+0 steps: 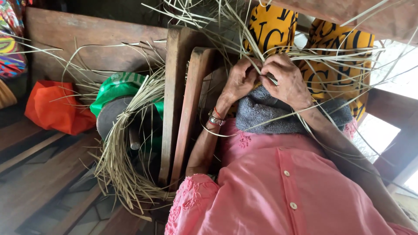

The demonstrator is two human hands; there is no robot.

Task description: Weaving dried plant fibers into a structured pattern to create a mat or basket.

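Pink shirt (278,187); straw strips (305,56) fanning sideways

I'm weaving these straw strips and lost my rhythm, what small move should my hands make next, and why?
Probably pull the pinched strip snug. Both the left hand and the right hand are closed on thin strips over the grey cloth, and the loose ends fan out slack to the right.

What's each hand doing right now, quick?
Left hand: closed, pinching the thin pale dried straw strands over the grey towel.
Right hand: closed on the same strands, fingers curled.
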